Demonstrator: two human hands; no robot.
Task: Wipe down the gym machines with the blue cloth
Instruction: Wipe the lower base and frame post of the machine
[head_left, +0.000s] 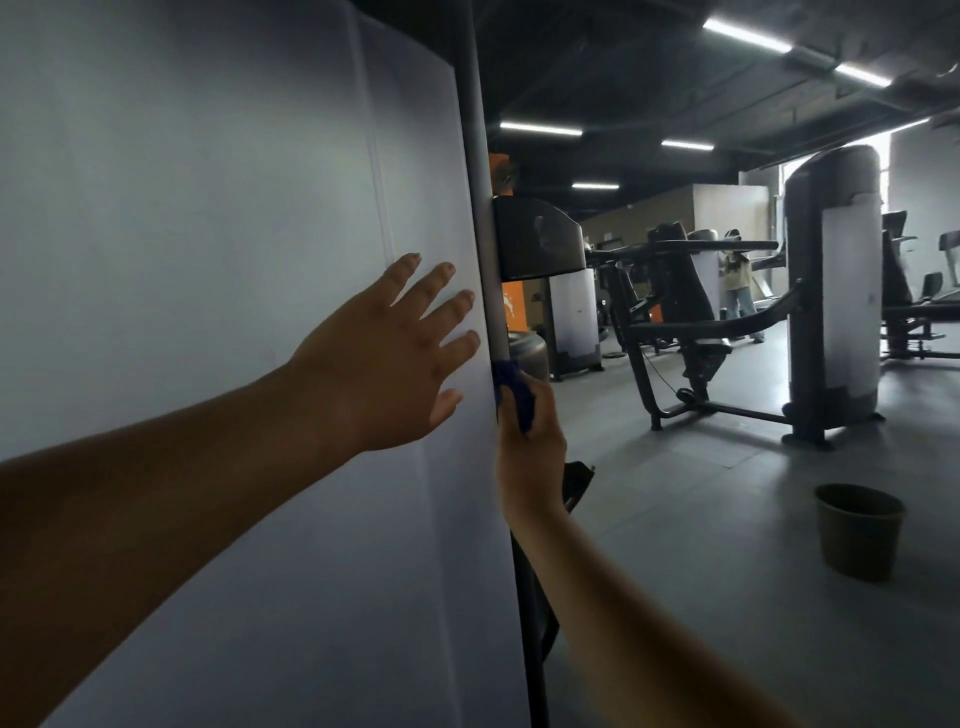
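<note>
A tall gym machine fills the left half of the view, its white shroud panel (208, 208) close in front of me. My left hand (395, 358) lies flat on the panel with fingers spread and straight. Along the panel's right edge runs a grey upright post (480, 156). My right hand (530, 441) grips the blue cloth (514, 392) and holds it against that post at about mid-height. Most of the cloth is hidden inside the hand.
A brown bucket (860, 530) stands on the grey floor at the right. Several other machines (831, 291) stand farther back, with a person (737, 291) among them. A dark machine part (540, 239) juts out just right of the post.
</note>
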